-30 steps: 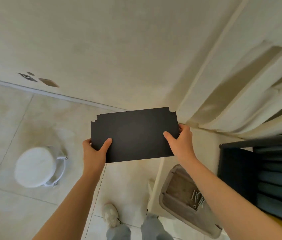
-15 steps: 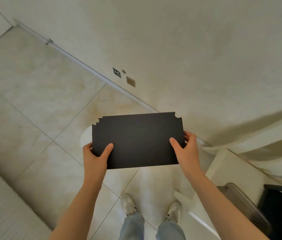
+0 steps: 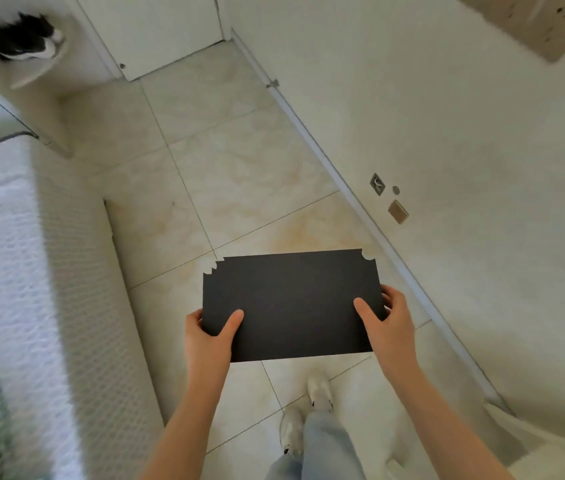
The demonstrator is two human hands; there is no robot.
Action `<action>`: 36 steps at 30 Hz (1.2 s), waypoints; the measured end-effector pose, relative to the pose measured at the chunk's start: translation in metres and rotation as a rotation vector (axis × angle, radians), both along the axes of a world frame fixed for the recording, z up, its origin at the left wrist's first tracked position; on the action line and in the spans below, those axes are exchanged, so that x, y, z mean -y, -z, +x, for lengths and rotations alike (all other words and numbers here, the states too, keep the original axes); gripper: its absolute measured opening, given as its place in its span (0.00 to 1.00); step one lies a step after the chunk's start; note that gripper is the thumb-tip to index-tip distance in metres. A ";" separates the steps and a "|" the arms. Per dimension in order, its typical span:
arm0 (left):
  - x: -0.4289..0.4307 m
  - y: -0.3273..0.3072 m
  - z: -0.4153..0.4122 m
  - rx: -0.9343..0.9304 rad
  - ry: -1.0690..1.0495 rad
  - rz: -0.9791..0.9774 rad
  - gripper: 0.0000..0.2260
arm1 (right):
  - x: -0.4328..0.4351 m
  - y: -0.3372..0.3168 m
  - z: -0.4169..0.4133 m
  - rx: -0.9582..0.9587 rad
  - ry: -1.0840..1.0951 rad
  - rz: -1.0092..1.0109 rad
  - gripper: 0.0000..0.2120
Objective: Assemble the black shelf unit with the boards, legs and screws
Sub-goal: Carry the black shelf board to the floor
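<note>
A flat black shelf board [image 3: 291,303] with notched far corners hangs level over the tiled floor, in front of my body. My left hand [image 3: 210,336] grips its near left edge, thumb on top. On the near right edge my right hand [image 3: 386,322] holds it the same way, fingers curled underneath. No legs or screws show in this view.
A white bed or mattress [image 3: 21,306] fills the left side. A white wall with a baseboard [image 3: 354,188] and small wall plates [image 3: 397,211] runs along the right. White cupboard doors [image 3: 156,32] stand at the far end. My feet [image 3: 309,417] are on the beige tiles.
The view has swung left along the wall: the stool, tray of screws and dark shelf frame have left the view, and the bed has come in. Both hands keep the same grip on the board.
</note>
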State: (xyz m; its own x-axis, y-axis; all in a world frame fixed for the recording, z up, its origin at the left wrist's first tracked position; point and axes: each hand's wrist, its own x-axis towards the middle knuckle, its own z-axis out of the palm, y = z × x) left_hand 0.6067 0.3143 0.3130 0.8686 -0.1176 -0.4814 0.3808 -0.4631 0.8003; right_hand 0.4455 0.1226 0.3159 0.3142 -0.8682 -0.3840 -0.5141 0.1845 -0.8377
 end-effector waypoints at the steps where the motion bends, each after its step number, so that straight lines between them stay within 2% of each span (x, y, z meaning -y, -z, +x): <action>1: -0.003 0.000 0.009 0.002 -0.021 0.011 0.25 | 0.002 0.001 0.014 -0.014 -0.032 0.000 0.22; 12: -0.018 -0.004 0.102 0.013 -0.208 0.119 0.30 | 0.034 -0.006 0.158 -0.101 -0.387 0.067 0.22; 18: -0.022 -0.001 0.160 -0.005 -0.280 0.133 0.31 | 0.037 -0.004 0.242 -0.140 -0.476 0.062 0.22; 27: -0.052 0.012 0.305 -0.022 -0.258 0.126 0.30 | 0.010 0.014 0.386 -0.189 -0.462 0.134 0.22; 32: -0.071 0.018 0.402 -0.027 -0.179 0.135 0.28 | -0.008 0.026 0.468 -0.239 -0.375 0.336 0.29; 36: -0.076 0.030 0.463 -0.072 -0.135 0.120 0.27 | -0.005 0.035 0.521 -0.260 -0.335 0.448 0.30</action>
State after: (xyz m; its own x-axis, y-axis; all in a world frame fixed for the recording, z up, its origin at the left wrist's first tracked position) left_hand 1.0697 0.3900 0.2832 0.8356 0.0594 -0.5462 0.4998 -0.4949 0.7108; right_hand 0.9663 0.1274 0.2807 0.3891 -0.4752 -0.7892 -0.7819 0.2826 -0.5557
